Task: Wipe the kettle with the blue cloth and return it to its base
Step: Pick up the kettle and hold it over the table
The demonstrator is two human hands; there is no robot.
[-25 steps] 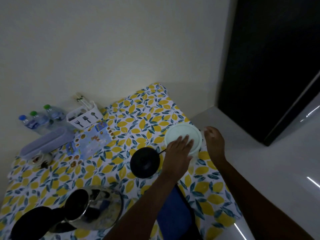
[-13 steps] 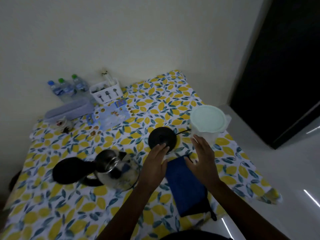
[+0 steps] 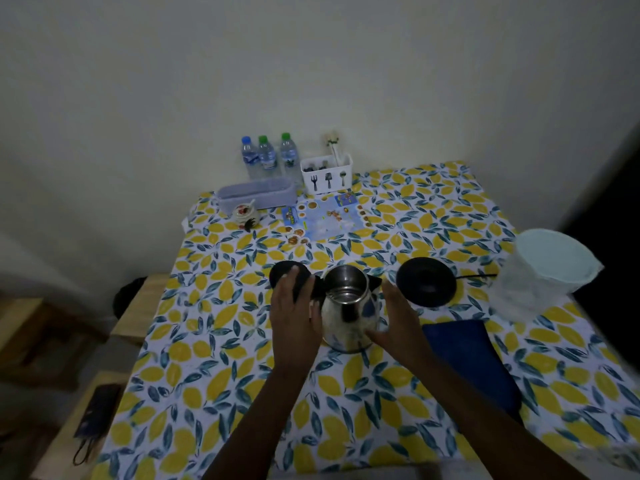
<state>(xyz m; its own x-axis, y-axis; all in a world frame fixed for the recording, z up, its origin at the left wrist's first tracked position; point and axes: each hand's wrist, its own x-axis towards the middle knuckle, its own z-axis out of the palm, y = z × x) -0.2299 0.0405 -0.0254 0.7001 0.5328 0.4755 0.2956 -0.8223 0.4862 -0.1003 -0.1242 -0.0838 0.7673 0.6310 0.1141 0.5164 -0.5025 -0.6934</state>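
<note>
A shiny steel kettle (image 3: 346,313) stands upright near the middle of the lemon-print table (image 3: 214,341), its black lid (image 3: 280,276) flipped open to the left. My left hand (image 3: 294,320) lies over the handle side, fingertips reaching the lid. Cupping the kettle's right side is my right hand (image 3: 398,323), thumb on the front of the body. The round black base (image 3: 426,282) sits bare just right of the kettle. A folded blue cloth (image 3: 467,362) lies flat on the table to the right of my right forearm.
A white tub with a pale lid (image 3: 547,275) stands at the right edge, the base's cord (image 3: 474,276) running toward it. At the back: three water bottles (image 3: 266,157), a cutlery caddy (image 3: 327,174), a translucent box (image 3: 256,197), a small jar (image 3: 246,216), a picture sheet (image 3: 325,216).
Both hands have left the white tub and cloth area and come onto the kettle. The view has swung left, so the kettle now sits in the centre.
</note>
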